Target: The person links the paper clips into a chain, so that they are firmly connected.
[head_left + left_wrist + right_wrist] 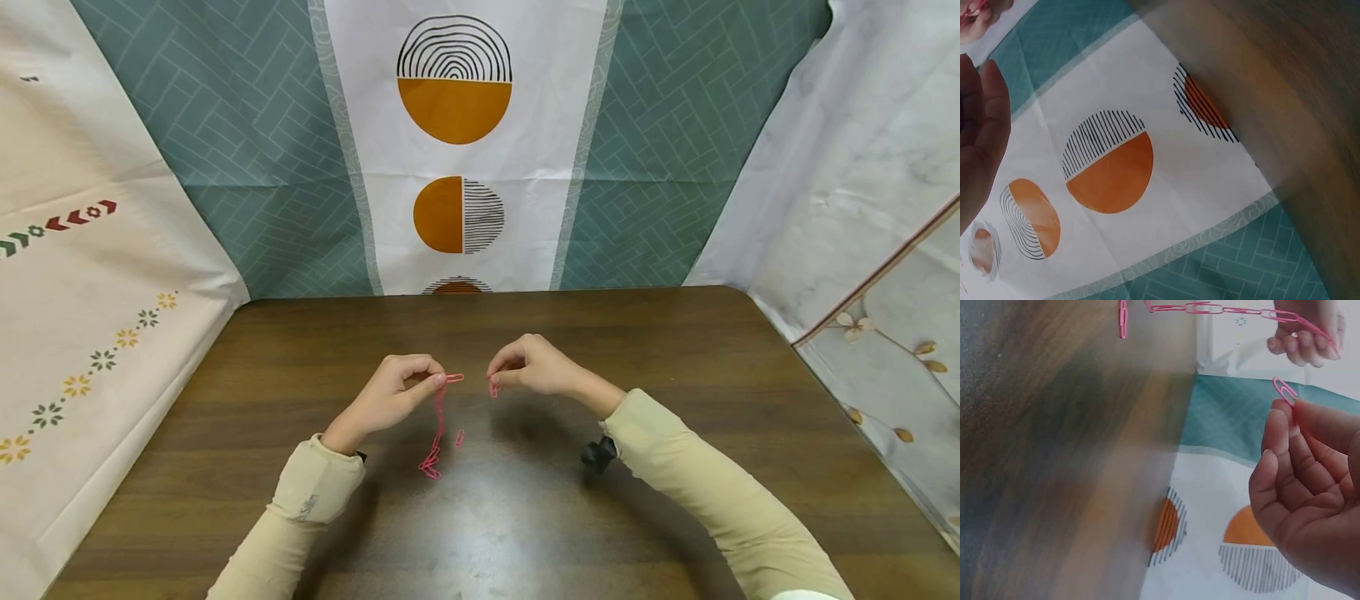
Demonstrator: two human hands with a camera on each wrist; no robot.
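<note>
In the head view my left hand (pixel 393 392) pinches the top end of a chain of pink paper clips (pixel 438 421). One clip of it sticks out sideways past the fingertips, while the chain hangs down and its lower end bunches at the tabletop. My right hand (pixel 536 367), a short way to the right, pinches a single pink paper clip (pixel 493 390) between thumb and finger; in the right wrist view that clip (pixel 1284 390) points toward the left hand (pixel 1300 344), apart from the chain. Beside the chain a loose pink paper clip (pixel 460 438) lies on the table.
The brown wooden table (pixel 660 350) reaches back to a green and white patterned cloth (pixel 285 167). Pale printed cloths hang at the left (pixel 82 333) and right (pixel 862 250). A dark wrist camera (pixel 598 455) sits under the right sleeve.
</note>
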